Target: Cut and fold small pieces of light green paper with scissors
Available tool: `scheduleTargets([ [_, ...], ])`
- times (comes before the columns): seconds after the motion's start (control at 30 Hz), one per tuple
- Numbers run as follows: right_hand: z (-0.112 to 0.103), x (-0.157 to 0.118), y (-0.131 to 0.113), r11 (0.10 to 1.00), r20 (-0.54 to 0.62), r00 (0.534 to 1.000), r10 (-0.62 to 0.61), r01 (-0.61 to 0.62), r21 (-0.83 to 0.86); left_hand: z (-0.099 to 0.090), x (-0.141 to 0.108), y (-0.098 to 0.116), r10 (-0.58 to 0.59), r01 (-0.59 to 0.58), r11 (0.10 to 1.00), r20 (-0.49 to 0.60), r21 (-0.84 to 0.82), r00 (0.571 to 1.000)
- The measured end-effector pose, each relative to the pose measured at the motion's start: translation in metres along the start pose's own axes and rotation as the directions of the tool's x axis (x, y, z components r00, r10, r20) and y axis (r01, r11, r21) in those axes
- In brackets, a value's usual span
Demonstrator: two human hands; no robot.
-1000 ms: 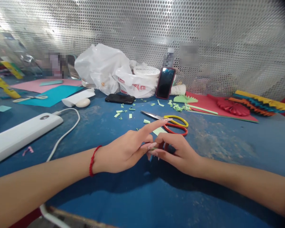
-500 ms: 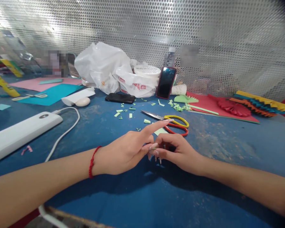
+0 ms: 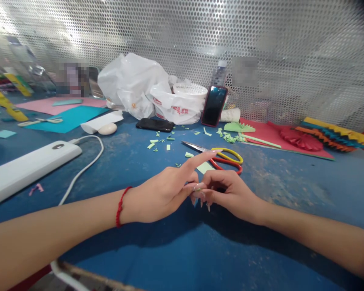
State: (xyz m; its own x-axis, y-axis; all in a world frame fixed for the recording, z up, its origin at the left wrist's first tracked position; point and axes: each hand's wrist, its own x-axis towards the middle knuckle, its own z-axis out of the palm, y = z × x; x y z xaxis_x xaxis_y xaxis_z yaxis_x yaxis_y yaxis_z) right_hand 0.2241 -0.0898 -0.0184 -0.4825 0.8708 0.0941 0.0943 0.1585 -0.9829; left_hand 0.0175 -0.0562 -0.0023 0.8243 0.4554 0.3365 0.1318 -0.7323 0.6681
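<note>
My left hand (image 3: 166, 194), with a red bracelet at the wrist, is pinched closed at thumb and fingers while its index finger points out over the scissors. Its fingertips meet those of my right hand (image 3: 230, 194), which is also closed in a pinch. A tiny bit of green shows between the fingertips, too small to make out. Just beyond the hands lie scissors (image 3: 227, 160) with one yellow and one red handle, blades pointing left. A pale green paper piece (image 3: 205, 167) lies partly under the scissors, and green scraps (image 3: 168, 147) are scattered nearby.
A white lamp-like bar (image 3: 27, 171) with a cable is at left. Behind are a black phone (image 3: 154, 124), white plastic bags (image 3: 133, 85), and a leaning phone (image 3: 214, 106). Red paper (image 3: 261, 133) and folded coloured paper (image 3: 336, 133) lie right; blue paper (image 3: 68, 120) lies back left.
The view has shifted slightly, so the table items appear a little further right. Both hands keep almost the same pose, fingertips together.
</note>
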Motion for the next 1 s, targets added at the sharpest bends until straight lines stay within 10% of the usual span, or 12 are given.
scheduleTargets([
  [1.0,-0.002,0.0028,-0.007,0.995,0.07,0.994,0.088,-0.091,0.044,0.0059,0.0041,0.0074,0.101,-0.098,0.985,-0.016,0.145,0.995],
])
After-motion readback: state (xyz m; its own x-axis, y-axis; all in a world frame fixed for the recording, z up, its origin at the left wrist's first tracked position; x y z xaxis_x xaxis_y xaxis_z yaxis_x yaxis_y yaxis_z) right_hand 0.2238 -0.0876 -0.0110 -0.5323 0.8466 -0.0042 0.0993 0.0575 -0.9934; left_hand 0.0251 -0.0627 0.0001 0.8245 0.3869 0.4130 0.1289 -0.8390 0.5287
